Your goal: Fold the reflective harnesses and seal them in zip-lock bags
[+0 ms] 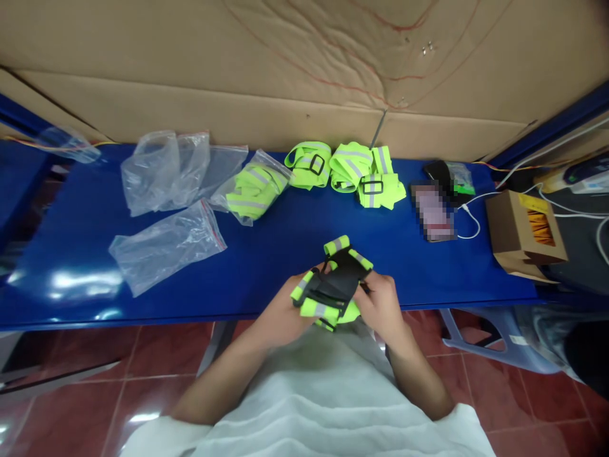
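Both hands hold a neon-yellow reflective strap vest with grey stripes and a flat black piece in its middle, at the front edge of the table. My left hand grips its left side, fingers partly hidden behind it. On the other side my right hand has its fingers closed at the black piece's edge. Beyond them on the table lie folded reflective straps: a bundle with a black buckle, a rolled bundle and another buckled bundle. One more bundle sits inside a clear zip bag.
Several clear plastic bags lie on the left of the blue table. To the right are a phone with a white cable, a black item and an open cardboard box. A cardboard-covered wall rises behind. A grey-blue stool stands below right.
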`<action>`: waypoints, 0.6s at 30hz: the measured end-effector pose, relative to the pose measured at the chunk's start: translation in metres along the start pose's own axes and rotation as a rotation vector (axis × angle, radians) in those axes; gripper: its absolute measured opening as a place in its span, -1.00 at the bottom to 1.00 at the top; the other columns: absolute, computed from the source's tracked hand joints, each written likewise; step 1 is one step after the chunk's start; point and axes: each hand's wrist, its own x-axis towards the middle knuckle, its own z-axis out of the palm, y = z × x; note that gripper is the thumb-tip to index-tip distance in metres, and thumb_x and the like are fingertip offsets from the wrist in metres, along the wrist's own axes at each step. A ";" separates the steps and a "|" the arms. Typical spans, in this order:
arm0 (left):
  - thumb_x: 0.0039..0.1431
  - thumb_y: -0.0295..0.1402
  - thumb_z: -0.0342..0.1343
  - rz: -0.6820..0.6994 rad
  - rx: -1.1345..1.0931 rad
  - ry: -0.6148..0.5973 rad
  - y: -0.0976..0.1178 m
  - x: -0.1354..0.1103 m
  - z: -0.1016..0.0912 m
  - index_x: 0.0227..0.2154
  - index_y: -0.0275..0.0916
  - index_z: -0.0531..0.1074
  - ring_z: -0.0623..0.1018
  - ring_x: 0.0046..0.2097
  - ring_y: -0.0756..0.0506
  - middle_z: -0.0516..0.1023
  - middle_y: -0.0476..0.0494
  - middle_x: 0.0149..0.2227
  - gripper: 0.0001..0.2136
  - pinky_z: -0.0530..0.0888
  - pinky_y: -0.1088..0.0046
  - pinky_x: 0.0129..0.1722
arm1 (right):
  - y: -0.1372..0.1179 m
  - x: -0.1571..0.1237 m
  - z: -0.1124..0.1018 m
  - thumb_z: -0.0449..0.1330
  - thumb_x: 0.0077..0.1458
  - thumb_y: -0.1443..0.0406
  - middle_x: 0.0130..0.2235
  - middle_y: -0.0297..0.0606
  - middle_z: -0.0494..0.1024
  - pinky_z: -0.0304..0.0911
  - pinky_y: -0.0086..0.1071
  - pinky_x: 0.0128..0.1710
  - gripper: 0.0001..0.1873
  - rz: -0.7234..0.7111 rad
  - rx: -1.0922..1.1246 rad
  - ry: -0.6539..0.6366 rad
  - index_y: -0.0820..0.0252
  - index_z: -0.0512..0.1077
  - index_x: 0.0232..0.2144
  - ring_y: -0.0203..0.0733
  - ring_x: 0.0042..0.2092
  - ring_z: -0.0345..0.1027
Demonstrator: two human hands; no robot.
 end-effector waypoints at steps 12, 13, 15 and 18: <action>0.37 -0.19 0.19 0.006 0.060 -0.088 0.011 0.006 0.003 -0.13 -0.17 0.71 0.61 0.14 -0.23 0.68 -0.20 0.03 -0.76 0.44 0.19 0.29 | -0.032 -0.004 -0.047 0.30 0.23 -0.05 0.45 -0.01 0.21 0.26 0.04 0.36 -0.09 -0.179 -0.354 -0.081 0.09 0.07 0.45 0.11 0.46 0.11; 0.36 -0.18 0.20 -0.011 0.044 -0.123 0.010 0.005 0.003 -0.15 -0.18 0.71 0.63 0.09 -0.22 0.70 -0.20 -0.02 -0.76 0.48 0.20 0.25 | -0.035 -0.001 -0.050 0.31 0.23 -0.05 0.47 -0.04 0.18 0.25 0.03 0.38 -0.07 -0.189 -0.339 -0.099 0.05 0.04 0.47 0.09 0.48 0.08; 0.32 -0.18 0.25 -0.073 -0.008 -0.209 0.009 0.004 0.002 -0.13 -0.21 0.69 0.67 -0.01 -0.20 0.71 -0.20 -0.08 -0.76 0.57 0.26 0.10 | -0.040 0.007 -0.054 0.30 0.25 -0.03 0.44 -0.10 0.25 0.28 -0.03 0.37 -0.14 -0.215 -0.282 -0.229 0.01 0.12 0.45 0.05 0.44 0.18; 0.22 -0.21 0.34 -0.165 -0.042 -0.286 0.006 0.003 -0.003 -0.06 -0.21 0.65 0.67 -0.08 -0.17 0.71 -0.18 -0.09 -0.72 0.60 0.33 -0.05 | -0.045 0.020 -0.055 0.27 0.30 0.02 0.27 -0.14 0.51 0.41 -0.15 0.25 -0.41 -0.205 -0.182 -0.437 0.06 0.39 0.29 -0.03 0.25 0.46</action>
